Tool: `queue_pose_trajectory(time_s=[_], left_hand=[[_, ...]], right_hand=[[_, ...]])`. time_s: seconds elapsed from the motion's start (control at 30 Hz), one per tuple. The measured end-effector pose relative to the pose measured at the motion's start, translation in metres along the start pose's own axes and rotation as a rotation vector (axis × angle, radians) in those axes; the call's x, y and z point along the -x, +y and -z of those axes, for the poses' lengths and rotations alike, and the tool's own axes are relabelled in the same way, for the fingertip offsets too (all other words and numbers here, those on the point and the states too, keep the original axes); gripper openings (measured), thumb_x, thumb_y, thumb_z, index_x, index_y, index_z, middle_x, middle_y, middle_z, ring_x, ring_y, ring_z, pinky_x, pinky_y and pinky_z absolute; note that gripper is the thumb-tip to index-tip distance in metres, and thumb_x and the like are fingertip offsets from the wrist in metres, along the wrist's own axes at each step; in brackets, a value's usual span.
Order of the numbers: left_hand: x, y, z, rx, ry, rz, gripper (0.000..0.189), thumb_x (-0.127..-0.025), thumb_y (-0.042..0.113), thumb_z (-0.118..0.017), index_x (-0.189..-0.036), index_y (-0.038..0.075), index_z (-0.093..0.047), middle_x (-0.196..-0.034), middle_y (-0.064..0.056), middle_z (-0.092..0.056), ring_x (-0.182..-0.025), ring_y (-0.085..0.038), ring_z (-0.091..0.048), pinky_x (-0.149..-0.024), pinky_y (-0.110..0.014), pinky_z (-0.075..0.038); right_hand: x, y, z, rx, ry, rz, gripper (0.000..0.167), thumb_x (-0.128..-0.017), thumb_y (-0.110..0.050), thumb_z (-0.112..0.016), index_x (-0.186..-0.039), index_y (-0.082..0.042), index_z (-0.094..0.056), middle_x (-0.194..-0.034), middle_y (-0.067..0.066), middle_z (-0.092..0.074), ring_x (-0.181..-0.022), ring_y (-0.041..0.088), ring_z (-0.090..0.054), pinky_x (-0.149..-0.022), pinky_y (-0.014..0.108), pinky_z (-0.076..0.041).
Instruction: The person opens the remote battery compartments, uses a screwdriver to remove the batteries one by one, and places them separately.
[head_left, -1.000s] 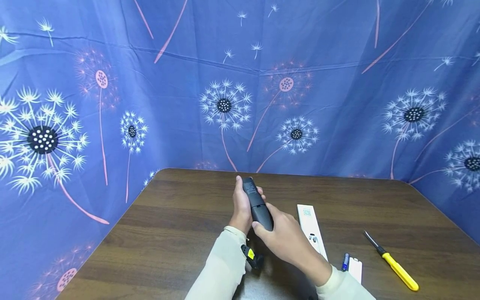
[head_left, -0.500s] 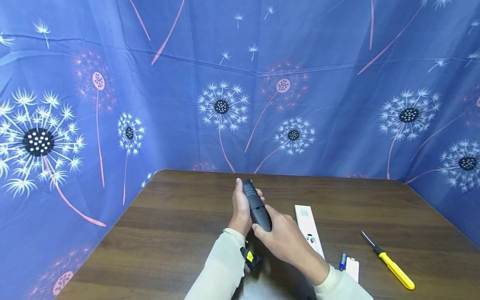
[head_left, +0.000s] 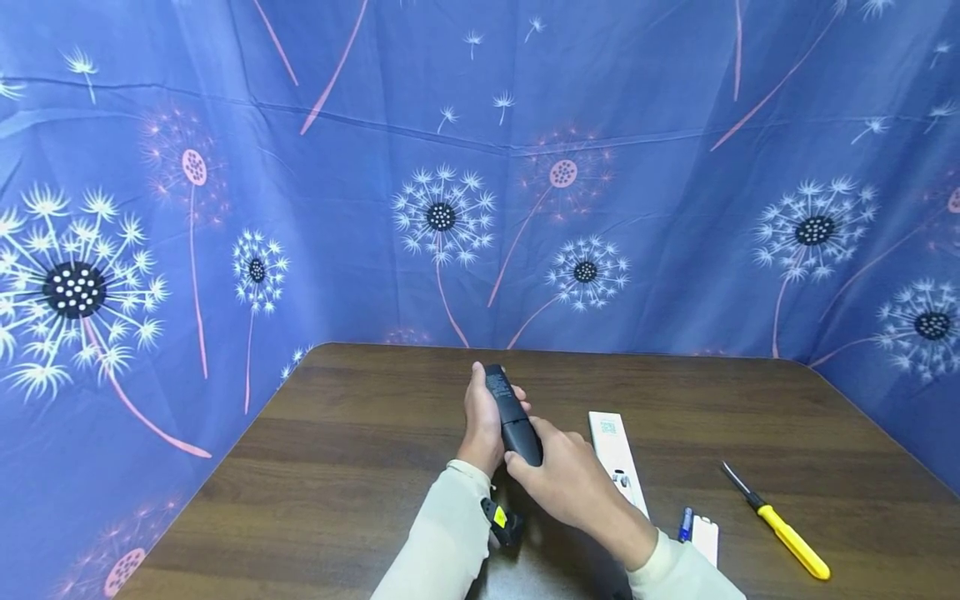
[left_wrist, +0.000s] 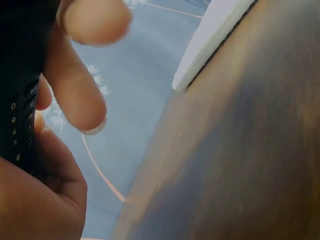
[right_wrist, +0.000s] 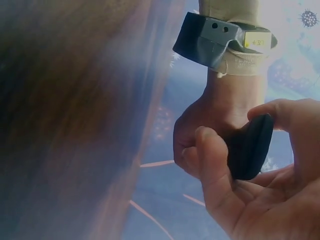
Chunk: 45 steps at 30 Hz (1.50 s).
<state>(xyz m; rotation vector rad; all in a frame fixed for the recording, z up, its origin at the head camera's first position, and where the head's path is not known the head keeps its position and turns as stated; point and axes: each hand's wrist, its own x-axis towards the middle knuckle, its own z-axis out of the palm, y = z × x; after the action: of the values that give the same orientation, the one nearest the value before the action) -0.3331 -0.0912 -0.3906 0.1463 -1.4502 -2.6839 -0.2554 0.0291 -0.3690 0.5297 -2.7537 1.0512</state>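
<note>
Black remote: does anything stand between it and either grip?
Nothing visible does: the left grip and right grip both hold the black remote directly. In the head view, the white strip and yellow screwdriver lie to its right on the table, out of the way.

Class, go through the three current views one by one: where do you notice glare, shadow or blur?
Head view: fairly evenly lit, but the print on the black remote is too small to read, and the table has a pale sheen near the bottom edge; left wrist view: remote very dark, upper fingers soft, shadow across the table; right wrist view: table dark and blurred, patterned cloth washed out at upper right.
</note>
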Motion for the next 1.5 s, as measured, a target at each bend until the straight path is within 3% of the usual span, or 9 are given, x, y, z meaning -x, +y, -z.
queue_pose_trajectory(time_s=[0.43,0.97,1.2,1.5], left_hand=[[-0.001,-0.001,0.003,0.003,0.013,-0.009,0.06,-0.108,0.053,-0.023,-0.136,0.002,-0.039,-0.073,-0.007,-0.061,-0.058,-0.018,-0.063,-0.058,-0.034,-0.054],[-0.002,0.004,0.004,0.005,0.006,-0.021,0.058,-0.108,0.051,-0.021,-0.135,0.003,-0.04,-0.075,-0.007,-0.062,-0.06,-0.017,-0.064,-0.06,-0.036,-0.055],[-0.002,0.003,0.005,0.0,0.008,-0.017,0.06,-0.108,0.052,-0.02,-0.136,0.003,-0.039,-0.076,-0.007,-0.062,-0.061,-0.017,-0.063,-0.064,-0.035,-0.055],[-0.002,0.003,0.005,-0.037,0.019,-0.03,0.061,-0.108,0.052,-0.021,-0.137,0.002,-0.04,-0.075,-0.006,-0.063,-0.063,-0.019,-0.065,-0.063,-0.034,-0.053]], right_hand=[[0.0,-0.005,0.002,0.04,-0.011,-0.003,0.041,-0.089,-0.028,-0.072,-0.119,-0.002,-0.062,-0.069,-0.002,-0.057,-0.054,0.01,-0.053,-0.05,0.029,-0.043],[0.002,-0.012,0.007,0.06,-0.032,-0.029,0.049,-0.091,-0.031,-0.071,-0.129,-0.003,-0.059,-0.068,-0.002,-0.056,-0.054,0.012,-0.053,-0.051,0.032,-0.043],[0.002,-0.012,0.011,0.099,-0.023,-0.032,0.061,-0.09,-0.035,-0.072,-0.141,-0.005,-0.054,-0.072,-0.003,-0.059,-0.057,0.012,-0.053,-0.053,0.033,-0.043],[0.008,-0.01,0.015,0.151,-0.037,-0.063,0.064,-0.089,-0.039,-0.072,-0.141,-0.006,-0.054,-0.077,0.0,-0.062,-0.058,0.012,-0.053,-0.051,0.033,-0.041]])
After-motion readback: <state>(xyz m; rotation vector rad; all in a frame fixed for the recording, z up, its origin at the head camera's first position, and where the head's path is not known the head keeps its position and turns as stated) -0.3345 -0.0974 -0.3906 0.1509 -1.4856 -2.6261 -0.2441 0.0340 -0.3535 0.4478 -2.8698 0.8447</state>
